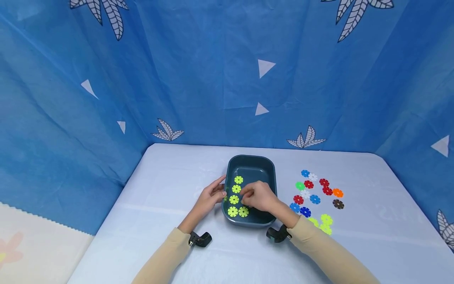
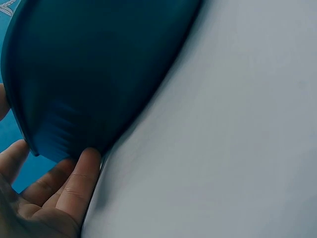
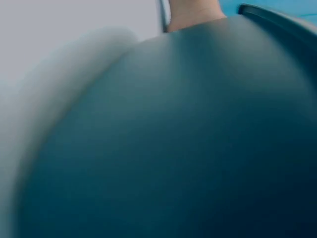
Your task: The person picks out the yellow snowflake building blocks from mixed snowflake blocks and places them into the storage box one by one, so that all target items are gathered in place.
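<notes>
A dark teal plastic bin stands on the white table. Yellow-green notched snowflake discs lie flat inside, lined up along its left side, with two side by side at the near end. My left hand holds the bin's left wall, thumb at the rim; in the left wrist view its fingers lie against the outer wall. My right hand reaches over the near right side into the bin, thumb and fingertips pinched together beside the discs. A disc at those fingertips is mostly hidden. The right wrist view is filled by the bin's wall.
Right of the bin lie loose snowflake discs: red, blue, white, orange, brown and green. Several yellow-green discs lie near the right forearm. A blue patterned curtain hangs behind the table.
</notes>
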{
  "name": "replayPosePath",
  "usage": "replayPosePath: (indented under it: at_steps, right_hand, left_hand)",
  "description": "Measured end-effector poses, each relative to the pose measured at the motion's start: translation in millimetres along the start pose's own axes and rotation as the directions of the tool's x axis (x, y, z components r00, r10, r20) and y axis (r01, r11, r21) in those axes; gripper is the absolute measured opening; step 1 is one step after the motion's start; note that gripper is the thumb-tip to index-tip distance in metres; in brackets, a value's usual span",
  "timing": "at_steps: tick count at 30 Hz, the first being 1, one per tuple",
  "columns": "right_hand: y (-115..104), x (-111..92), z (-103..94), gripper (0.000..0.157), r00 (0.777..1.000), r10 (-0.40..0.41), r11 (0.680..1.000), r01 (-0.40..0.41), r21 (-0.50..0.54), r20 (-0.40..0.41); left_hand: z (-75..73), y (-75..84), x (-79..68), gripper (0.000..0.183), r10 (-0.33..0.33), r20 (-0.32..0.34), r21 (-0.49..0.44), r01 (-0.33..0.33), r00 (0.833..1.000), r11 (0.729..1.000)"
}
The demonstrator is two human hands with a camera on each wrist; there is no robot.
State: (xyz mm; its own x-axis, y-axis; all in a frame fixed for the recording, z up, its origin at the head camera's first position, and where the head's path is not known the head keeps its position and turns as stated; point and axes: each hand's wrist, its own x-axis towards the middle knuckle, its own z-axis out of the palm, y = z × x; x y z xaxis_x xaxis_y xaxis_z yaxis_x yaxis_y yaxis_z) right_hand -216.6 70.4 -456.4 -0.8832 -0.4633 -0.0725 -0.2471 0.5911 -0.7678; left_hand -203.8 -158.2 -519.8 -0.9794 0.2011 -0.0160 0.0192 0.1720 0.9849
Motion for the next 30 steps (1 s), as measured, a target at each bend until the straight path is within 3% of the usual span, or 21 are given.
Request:
replayPosePath:
  at_steps: [6, 14, 24, 30]
  right_hand:
    - [-1.4, -7.3, -27.7, 0.028, 1.000, 0.012, 0.995, -0.014, 0.095, 0.026]
    - [1.7, -26.8, -83.4, 0.031, 0.992, 0.116, 0.992, -0.113, 0.063, -0.040]
    - [31.4, -67.0, -147.8, 0.040, 0.965, 0.238, 0.971, -0.238, 0.013, -0.109]
    - [52.3, -87.4, -174.6, 0.045, 0.944, 0.292, 0.954, -0.299, -0.023, -0.156]
  left_hand:
    - [1.2, 1.2, 0.3, 0.063, 0.001, -0.015, 0.000, -0.001, 1.000, 1.000]
    - [3.8, -0.8, 0.7, 0.063, 0.007, -0.022, 0.012, -0.007, 1.000, 1.000]
    - [2.8, -1.2, 0.2, 0.062, 0.011, -0.025, 0.013, -0.010, 1.000, 1.000]
    - [2.0, -0.3, -0.2, 0.062, 0.005, -0.031, 0.022, -0.004, 1.000, 1.000]
